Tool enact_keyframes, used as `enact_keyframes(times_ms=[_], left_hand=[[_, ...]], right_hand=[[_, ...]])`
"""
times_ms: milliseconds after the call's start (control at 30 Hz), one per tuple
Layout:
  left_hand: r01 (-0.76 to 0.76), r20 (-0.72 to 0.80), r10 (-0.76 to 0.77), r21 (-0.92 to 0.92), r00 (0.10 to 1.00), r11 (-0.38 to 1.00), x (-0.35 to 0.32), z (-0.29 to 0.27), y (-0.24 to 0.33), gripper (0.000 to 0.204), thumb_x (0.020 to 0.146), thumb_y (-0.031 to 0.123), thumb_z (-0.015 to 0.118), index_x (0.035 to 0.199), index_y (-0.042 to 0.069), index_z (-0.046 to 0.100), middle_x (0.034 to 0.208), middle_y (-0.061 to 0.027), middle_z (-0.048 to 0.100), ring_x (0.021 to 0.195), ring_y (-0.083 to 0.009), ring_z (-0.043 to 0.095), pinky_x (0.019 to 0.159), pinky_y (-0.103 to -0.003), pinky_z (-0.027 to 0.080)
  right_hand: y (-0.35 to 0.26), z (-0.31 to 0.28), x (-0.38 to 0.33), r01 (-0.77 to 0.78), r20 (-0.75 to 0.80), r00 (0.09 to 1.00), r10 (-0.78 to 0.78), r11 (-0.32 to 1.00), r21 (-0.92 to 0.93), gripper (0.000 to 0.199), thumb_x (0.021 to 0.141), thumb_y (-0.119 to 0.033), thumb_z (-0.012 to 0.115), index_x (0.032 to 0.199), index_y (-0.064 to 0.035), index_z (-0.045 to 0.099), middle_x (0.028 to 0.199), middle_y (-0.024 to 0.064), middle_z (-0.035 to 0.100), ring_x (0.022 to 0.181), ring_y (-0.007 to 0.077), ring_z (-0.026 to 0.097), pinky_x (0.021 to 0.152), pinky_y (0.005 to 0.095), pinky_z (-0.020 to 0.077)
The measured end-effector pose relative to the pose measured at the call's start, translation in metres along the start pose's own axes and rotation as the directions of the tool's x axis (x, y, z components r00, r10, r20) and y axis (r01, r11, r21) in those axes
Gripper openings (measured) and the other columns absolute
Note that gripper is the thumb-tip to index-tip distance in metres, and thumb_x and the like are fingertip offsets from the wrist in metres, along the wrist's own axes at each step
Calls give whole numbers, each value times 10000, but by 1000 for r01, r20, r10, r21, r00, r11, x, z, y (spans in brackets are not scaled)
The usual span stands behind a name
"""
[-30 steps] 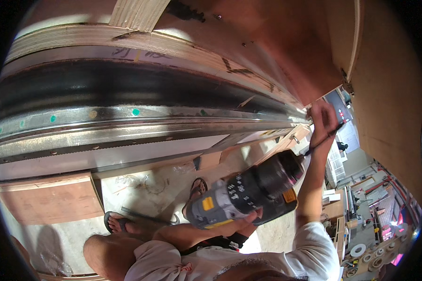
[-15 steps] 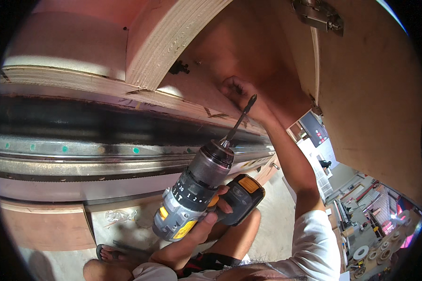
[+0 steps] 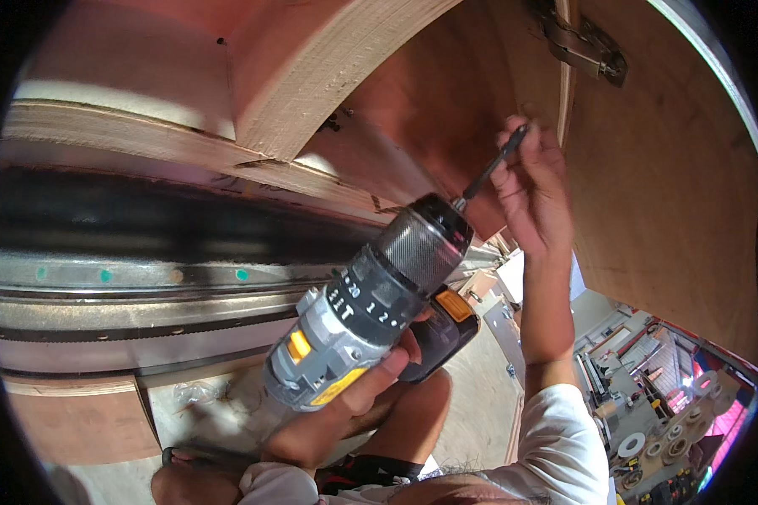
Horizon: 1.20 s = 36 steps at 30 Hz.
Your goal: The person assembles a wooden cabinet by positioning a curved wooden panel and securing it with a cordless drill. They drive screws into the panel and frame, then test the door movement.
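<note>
From the head view I see the left hand (image 3: 354, 404) wrapped around the grip of a cordless drill (image 3: 370, 311), fingers (image 3: 387, 366) curled tight about the handle, the thumb side hidden behind the body. The drill is grey and black with yellow patches (its numbered collar ring faces me) and it tilts up and to the right, sitting near the middle of the picture, above the person's knee (image 3: 413, 412).

A long dark driver bit (image 3: 488, 172) runs from the chuck up toward the right hand (image 3: 535, 198). That hand is raised against the reddish-brown plywood panel (image 3: 446, 93), its fingers (image 3: 514, 181) pressed together around the tip of the bit; whether a screw sits at the tip I cannot tell.

Just above the right hand a metal hinge (image 3: 585, 50) sits at the seam between that panel and the plywood door (image 3: 674, 194) to the right. To the left, a thick plywood edge (image 3: 328, 76) slants upward, and below it a long metal rail (image 3: 143, 295) crosses the picture. A white sleeve (image 3: 564, 438) covers the right upper arm. In the lower right, far below, shelves of workshop clutter (image 3: 657, 421) show.
</note>
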<state>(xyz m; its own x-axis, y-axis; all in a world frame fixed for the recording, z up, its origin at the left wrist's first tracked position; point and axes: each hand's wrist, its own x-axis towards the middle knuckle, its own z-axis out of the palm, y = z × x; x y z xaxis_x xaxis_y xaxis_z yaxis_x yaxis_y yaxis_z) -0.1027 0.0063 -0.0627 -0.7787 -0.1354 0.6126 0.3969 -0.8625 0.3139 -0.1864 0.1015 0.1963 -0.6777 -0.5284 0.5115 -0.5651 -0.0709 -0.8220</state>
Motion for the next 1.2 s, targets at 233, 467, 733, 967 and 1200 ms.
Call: enact_keyframes(times_ms=[233, 467, 733, 967, 1200], left_hand=[[-70, -13, 68, -185, 998, 980, 29, 3, -1, 622, 859, 286, 697, 1339, -43, 476, 1214, -234, 610, 785, -191, 607, 624, -298, 492], [-200, -69, 190, -188, 979, 962, 47, 2, -37, 486, 870, 153, 680, 1304, -12, 536, 1191, -218, 634, 768, -179, 590, 656, -286, 483], [26, 36, -25, -28, 999, 999, 58, 5, -16, 865, 754, 185, 815, 1453, 50, 324, 1344, -116, 495, 1178, -200, 492, 1009, -346, 411], [-176, -11, 176, -43, 984, 983, 52, 8, -16, 608, 870, 380, 769, 1314, 41, 529, 1062, -96, 666, 732, -115, 588, 648, -252, 464], [-24, 173, 26, -10, 985, 1000, 59, 6, -15, 588, 875, 419, 705, 1283, 27, 545, 1059, -63, 632, 834, -121, 560, 745, -284, 445]], right_hand=[[-32, 23, -2, 41, 57, 997, -45, 996, 80, 288, 1016, -107, 551, 1300, -60, 530, 1313, 134, 610, 1229, 279, 603, 942, 434, 594], [-45, 27, -1, 27, 35, 999, -24, 996, -87, 314, 1027, -146, 539, 1314, -21, 511, 1283, 176, 611, 1167, 302, 642, 857, 386, 636], [-65, 27, -2, 35, 77, 997, -18, 972, -233, 351, 1050, -186, 494, 1341, 8, 472, 1266, 192, 610, 1152, 298, 648, 814, 365, 650], [-74, 22, 3, -27, 152, 986, 66, 970, -242, 369, 1053, -235, 488, 1350, -16, 476, 1270, 179, 612, 1174, 281, 633, 831, 371, 639], [-81, 27, 5, -21, 252, 962, 105, 948, -317, 502, 1045, -253, 502, 1466, -29, 344, 1365, 209, 535, 1226, 285, 586, 882, 379, 609]])
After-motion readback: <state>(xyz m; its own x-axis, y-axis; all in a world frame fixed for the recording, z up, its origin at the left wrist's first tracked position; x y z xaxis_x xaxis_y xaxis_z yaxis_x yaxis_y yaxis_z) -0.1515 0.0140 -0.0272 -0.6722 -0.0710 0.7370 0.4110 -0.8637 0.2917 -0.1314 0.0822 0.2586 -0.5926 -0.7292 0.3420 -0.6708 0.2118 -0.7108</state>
